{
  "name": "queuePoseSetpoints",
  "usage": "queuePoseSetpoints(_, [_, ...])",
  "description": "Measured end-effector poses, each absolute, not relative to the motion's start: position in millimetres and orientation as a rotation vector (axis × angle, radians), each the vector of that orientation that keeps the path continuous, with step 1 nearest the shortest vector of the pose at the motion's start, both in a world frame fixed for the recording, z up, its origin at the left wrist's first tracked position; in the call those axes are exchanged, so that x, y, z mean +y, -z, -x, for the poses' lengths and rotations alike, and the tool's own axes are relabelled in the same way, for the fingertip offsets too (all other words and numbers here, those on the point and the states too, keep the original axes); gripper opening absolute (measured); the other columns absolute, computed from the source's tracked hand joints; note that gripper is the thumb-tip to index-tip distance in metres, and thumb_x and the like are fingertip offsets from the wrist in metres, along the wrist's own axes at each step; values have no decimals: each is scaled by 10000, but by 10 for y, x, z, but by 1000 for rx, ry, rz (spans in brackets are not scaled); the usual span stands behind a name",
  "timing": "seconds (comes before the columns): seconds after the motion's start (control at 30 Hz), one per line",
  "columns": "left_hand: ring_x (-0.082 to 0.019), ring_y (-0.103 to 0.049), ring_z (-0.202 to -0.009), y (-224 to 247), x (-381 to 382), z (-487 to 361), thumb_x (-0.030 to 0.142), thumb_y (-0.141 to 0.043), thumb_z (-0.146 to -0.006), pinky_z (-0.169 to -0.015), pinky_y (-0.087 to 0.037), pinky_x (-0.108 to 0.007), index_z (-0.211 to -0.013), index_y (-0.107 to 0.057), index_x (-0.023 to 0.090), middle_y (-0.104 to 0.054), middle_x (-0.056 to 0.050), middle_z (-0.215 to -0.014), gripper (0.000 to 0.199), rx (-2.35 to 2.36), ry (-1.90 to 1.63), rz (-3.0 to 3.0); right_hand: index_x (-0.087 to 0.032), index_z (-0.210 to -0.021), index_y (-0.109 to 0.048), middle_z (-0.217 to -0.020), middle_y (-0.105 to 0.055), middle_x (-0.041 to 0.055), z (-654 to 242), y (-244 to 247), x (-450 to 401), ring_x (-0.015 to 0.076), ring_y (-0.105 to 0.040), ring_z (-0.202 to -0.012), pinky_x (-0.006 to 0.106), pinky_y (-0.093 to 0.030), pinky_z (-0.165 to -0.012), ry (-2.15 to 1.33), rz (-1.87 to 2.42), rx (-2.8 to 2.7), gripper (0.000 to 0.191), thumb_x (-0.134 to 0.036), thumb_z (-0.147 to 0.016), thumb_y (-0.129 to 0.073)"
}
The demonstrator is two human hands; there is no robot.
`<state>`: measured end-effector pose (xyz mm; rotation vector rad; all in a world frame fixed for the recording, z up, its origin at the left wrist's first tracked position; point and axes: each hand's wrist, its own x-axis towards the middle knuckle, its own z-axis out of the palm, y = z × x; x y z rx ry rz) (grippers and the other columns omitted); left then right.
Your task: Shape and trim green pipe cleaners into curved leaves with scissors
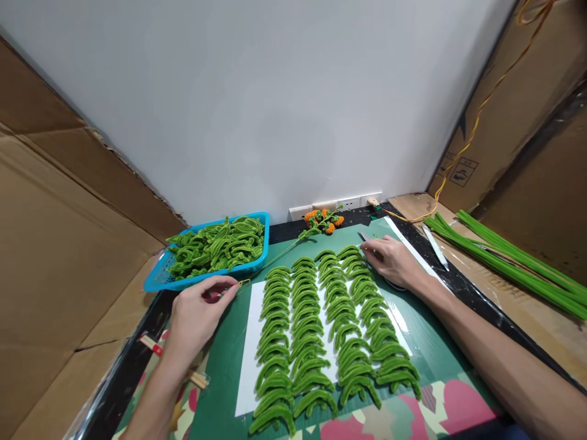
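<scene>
Four columns of curved green fuzzy pieces (307, 330) lie on a white sheet (246, 379) over a green mat (224, 348). My left hand (199, 311) is at the sheet's left, thumb and forefinger pinched on a thin yellowish loop (244, 283). At the upper right of the columns, my right hand (389, 260) has its fingers closed at scissors (364, 236), whose handle is partly hidden beneath the hand. Beyond my left hand, a blue basket (266, 238) holds a heap of similar green pieces (220, 244).
An orange flower stem (323, 221) lies near the wall sockets (351, 203). Long green stems (509, 263) and a white pen-like tool (435, 247) are at right. Wrapped chopsticks (153, 345) lie at left. Cardboard (59, 244) flanks the workspace.
</scene>
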<state>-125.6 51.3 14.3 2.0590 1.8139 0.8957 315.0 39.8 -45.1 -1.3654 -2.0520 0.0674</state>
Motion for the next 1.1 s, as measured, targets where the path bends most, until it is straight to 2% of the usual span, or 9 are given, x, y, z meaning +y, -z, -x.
queuePoseSetpoints(0.2, [-194,-637,-710,-172,518,1199,520,-605,-901,-700,-498,-287,-981,-780,201,-772,-45,-886,373,1840,-911,-2155,-217,-1003,-728,-959,-801,50,-3149,467,391,215,-559,-721,314,-408,-712,-69,1363,-2072,164,-155,-1004,-576])
queuePoseSetpoints(0.3, [-210,-669,-757,-183,514,1181,516,-605,-896,-741,-510,-297,-1026,-792,204,-790,-55,-941,385,1890,-940,-2148,-216,-997,-725,-936,-795,50,-3144,459,389,217,-561,-723,314,-404,-708,-62,1372,-2076,155,-162,-1006,-580])
queuePoseSetpoints(0.43, [-243,-716,-854,-185,507,1203,514,-631,-876,-814,-510,-312,-962,-809,229,-812,-55,-970,348,2012,-942,-2109,-212,-982,-722,-905,-785,48,-3139,456,392,213,-555,-710,308,-390,-703,-52,1377,-2084,151,-153,-1003,-585])
queuePoseSetpoints(0.67, [-247,-686,-834,-115,565,1263,524,-504,-950,-767,-461,-320,-925,-683,227,-763,-57,-944,348,2016,-826,-2182,-211,-980,-732,-900,-787,52,-3146,464,402,216,-545,-705,315,-382,-705,-56,1389,-2077,161,-157,-999,-581])
queuePoseSetpoints(0.87, [-220,-666,-757,-111,570,1227,574,-531,-944,-727,-446,-311,-905,-663,239,-736,-25,-881,362,1990,-767,-2135,-216,-957,-725,-888,-780,44,-3136,446,401,205,-552,-707,307,-382,-723,-58,1393,-2075,167,-142,-998,-581])
queuePoseSetpoints(1.1, [-221,-634,-821,-115,568,1204,559,-555,-922,-776,-488,-327,-866,-683,210,-644,-68,-964,376,1933,-925,-2201,-214,-953,-723,-905,-782,44,-3144,445,403,204,-555,-725,308,-388,-731,-69,1395,-2083,165,-142,-998,-582])
